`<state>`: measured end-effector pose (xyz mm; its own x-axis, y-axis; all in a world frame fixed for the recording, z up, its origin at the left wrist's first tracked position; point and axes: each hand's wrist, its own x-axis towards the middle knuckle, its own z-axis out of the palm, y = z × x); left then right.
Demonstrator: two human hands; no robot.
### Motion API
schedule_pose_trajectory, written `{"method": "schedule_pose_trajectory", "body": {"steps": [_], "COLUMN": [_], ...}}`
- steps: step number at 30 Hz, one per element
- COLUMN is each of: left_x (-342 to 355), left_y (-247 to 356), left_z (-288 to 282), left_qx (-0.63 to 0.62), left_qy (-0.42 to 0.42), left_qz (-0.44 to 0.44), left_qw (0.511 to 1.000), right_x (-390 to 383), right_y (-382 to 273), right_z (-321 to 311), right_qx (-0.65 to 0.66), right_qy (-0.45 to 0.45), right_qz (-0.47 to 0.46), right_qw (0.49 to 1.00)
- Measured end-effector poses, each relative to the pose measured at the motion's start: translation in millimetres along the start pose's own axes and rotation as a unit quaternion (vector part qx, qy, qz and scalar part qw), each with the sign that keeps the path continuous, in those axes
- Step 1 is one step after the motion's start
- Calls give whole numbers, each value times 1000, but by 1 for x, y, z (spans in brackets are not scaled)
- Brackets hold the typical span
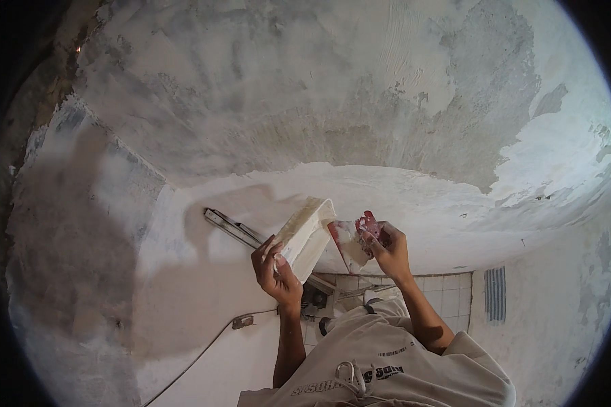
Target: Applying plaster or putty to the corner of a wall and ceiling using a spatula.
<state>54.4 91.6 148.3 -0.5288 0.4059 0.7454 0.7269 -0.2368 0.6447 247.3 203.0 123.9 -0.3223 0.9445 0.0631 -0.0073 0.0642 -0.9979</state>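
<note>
My left hand is closed around the near end of a long cream-white plaster trough, thumb on the near side. The trough is tilted, its open side facing right, with whitish smears inside. In my right hand is a wide putty knife, gripped by its red, plaster-spattered handle. Its blade is coated with pale plaster and has a red strip along one edge. The blade lies close to the trough's right rim; I cannot tell whether they touch.
Ahead, the wall has grey bare patches and white plastered areas. A long narrow metal-looking bar is beyond my left hand. A cable with a small box runs along the lower left. Tiles and a grey ribbed panel are on the right.
</note>
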Motion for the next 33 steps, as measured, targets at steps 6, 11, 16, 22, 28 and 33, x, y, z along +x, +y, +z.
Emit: {"method": "schedule_pose_trajectory", "body": {"steps": [6,11,16,22,28,33], "left_x": [10,9,10,8,4,1], "left_y": [10,14,16,16,15,13], "left_z": [5,14,18,29,38,42], "left_qx": [40,61,64,75,72,83], "left_qy": [-58,-78,-67,-58,-32,-14], "left_qz": [73,79,54,62,58,62], "left_qw": [995,992,994,994,995,994], "right_x": [15,19,21,21,18,17], "right_y": [-7,19,48,41,30,20], "right_z": [15,30,30,24,17,12], "right_qx": [-135,-39,22,40,21,6], "right_qy": [35,13,-8,-52,-75,-104], "right_qz": [-102,-29,-9,39,33,67], "right_qw": [985,999,1000,997,996,992]}}
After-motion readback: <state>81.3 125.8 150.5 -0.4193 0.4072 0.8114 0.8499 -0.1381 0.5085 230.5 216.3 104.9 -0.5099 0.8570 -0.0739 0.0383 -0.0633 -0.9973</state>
